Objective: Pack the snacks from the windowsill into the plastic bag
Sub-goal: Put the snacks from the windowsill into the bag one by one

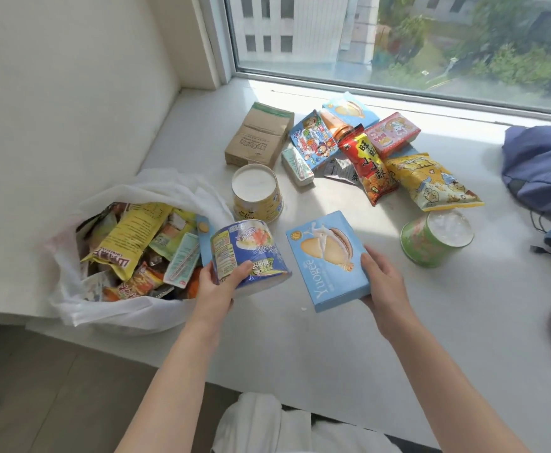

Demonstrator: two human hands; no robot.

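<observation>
The left hand (220, 284) grips a blue noodle cup (248, 250) beside the plastic bag (104, 317) at 9 o'clock. The right hand (383, 279) holds a blue biscuit box (324, 259). The bag looks well filled; around ten snacks (367, 165) lie unpacked on the windowsill (332, 348) toward 1 o'clock.

Single head-worn view, steeply downward, close over the windowsill (300, 338), window (398, 37) ahead

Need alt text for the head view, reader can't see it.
A person's left hand grips a blue noodle cup beside an open white plastic bag full of snacks, while the right hand holds a light-blue biscuit box. More snack packets and two cups sit on the white windowsill under the window.
</observation>
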